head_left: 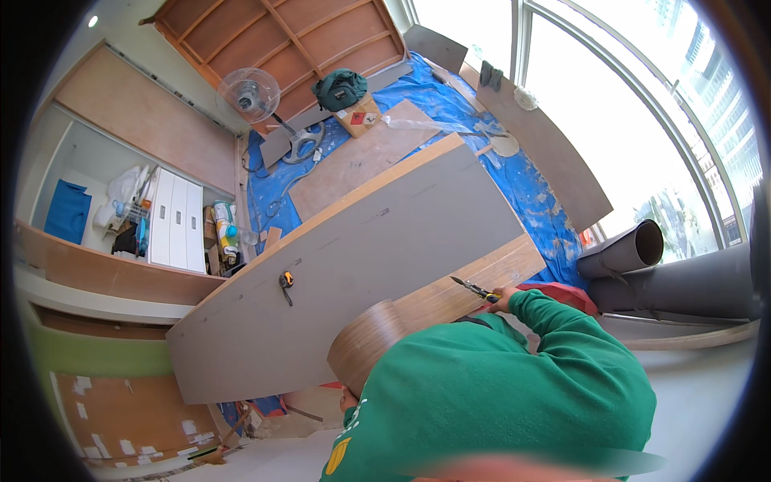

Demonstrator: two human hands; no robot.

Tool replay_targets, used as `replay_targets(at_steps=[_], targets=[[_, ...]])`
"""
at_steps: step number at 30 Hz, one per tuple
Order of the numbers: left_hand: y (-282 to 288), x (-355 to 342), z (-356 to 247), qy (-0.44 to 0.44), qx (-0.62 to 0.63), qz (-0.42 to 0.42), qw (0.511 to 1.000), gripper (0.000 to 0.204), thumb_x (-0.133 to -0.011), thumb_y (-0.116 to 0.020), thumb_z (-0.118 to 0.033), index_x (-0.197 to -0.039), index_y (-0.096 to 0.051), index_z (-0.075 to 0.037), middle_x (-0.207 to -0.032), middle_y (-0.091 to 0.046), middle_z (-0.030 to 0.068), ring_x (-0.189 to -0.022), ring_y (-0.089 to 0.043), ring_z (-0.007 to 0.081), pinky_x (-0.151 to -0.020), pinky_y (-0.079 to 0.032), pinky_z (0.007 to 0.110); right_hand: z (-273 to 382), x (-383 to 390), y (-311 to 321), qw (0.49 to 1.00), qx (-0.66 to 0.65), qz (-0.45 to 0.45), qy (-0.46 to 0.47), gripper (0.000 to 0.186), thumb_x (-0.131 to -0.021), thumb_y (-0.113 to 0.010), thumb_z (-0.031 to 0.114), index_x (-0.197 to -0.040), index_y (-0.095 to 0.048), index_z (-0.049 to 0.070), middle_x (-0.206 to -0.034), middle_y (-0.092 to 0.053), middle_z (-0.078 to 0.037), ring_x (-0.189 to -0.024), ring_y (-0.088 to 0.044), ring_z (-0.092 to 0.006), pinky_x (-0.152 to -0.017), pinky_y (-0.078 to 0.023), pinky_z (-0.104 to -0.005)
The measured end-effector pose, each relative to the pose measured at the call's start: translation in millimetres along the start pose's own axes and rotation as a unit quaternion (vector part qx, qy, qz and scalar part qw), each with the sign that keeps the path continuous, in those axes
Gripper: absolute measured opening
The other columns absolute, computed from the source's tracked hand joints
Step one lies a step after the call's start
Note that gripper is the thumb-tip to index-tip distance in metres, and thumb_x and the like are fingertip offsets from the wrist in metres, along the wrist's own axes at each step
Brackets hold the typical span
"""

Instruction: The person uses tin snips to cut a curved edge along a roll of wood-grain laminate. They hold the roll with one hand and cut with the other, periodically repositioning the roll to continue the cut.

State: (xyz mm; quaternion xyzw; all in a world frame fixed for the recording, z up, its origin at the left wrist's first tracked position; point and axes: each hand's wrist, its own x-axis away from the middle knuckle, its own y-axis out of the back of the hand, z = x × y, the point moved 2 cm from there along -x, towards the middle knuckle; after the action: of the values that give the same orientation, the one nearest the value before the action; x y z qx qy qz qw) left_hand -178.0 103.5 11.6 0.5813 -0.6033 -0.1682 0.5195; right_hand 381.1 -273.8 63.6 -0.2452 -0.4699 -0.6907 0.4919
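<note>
A strip of wood-grain laminate [474, 273] lies along the near edge of a large grey board [353, 249], its left end curled up into a loop. My left hand [348, 399] grips the lower edge of that curl; most of its fingers are hidden behind my green sleeve. In my right hand [504, 300] is a pair of snips [475, 288] with black-and-yellow handles, pointing left over the flat part of the strip. An orange-and-black tape measure [287, 280] rests on the board, left of the strip.
Blue sheeting [514, 181] covers the floor beyond the board. A standing fan [249, 96] and a carton [359, 116] with a green bag [340, 88] on it stand at the back. Large grey rolls [683, 277] lie by the window. Shelves [96, 201] line the left wall.
</note>
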Motion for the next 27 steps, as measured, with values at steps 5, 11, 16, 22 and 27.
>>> replay_targets(at_steps=[5,11,16,22,27], targets=[[-1,0,-3,-0.002,-0.007,-0.003,1.0,0.092,-0.096,-0.051,-0.074,-0.11,-0.072,0.013,-0.114,-0.072,0.0339,-0.109,-0.067,0.0486,-0.098,-0.05,0.05,-4,-1,-2,1.0,0.0,-0.02,-0.004,0.096,-0.071,-0.087,0.052,-0.149,-0.057,0.004,-0.138,-0.067,-0.023,-0.128,-0.064,-0.0362,-0.11,-0.05,-0.0404],[-2,-2,-7,-0.011,-0.013,-0.003,1.0,0.093,-0.096,-0.049,-0.075,-0.111,-0.072,0.014,-0.115,-0.071,0.0346,-0.11,-0.066,0.0493,-0.099,-0.049,0.05,-5,0,-2,1.0,-0.001,-0.026,-0.002,0.093,-0.071,-0.087,0.052,-0.147,-0.059,0.005,-0.136,-0.068,-0.023,-0.126,-0.066,-0.0368,-0.109,-0.05,-0.0413],[-3,-5,-3,-0.016,-0.022,-0.003,1.0,0.094,-0.096,-0.048,-0.076,-0.111,-0.072,0.014,-0.115,-0.071,0.0352,-0.111,-0.066,0.0498,-0.1,-0.049,0.051,-8,-1,-2,1.0,0.014,-0.024,-0.005,0.087,-0.072,-0.087,0.051,-0.143,-0.062,0.008,-0.133,-0.069,-0.023,-0.124,-0.067,-0.0369,-0.108,-0.051,-0.042],[-7,-7,-2,-0.023,-0.036,-0.008,0.999,0.095,-0.096,-0.047,-0.076,-0.112,-0.072,0.014,-0.116,-0.07,0.036,-0.112,-0.065,0.0505,-0.101,-0.048,0.051,-13,-4,-3,1.0,0.005,-0.018,-0.012,0.087,-0.072,-0.087,0.052,-0.142,-0.063,0.008,-0.133,-0.07,-0.022,-0.123,-0.067,-0.0369,-0.108,-0.051,-0.0423],[-8,-5,1,-0.02,-0.045,-0.006,0.999,0.097,-0.096,-0.045,-0.077,-0.113,-0.071,0.015,-0.117,-0.07,0.0362,-0.113,-0.064,0.051,-0.102,-0.048,0.051,-1,2,0,0.999,-0.022,-0.026,-0.002,0.09,-0.071,-0.087,0.052,-0.146,-0.06,0.01,-0.136,-0.068,-0.022,-0.127,-0.065,-0.0373,-0.11,-0.049,-0.0425]])
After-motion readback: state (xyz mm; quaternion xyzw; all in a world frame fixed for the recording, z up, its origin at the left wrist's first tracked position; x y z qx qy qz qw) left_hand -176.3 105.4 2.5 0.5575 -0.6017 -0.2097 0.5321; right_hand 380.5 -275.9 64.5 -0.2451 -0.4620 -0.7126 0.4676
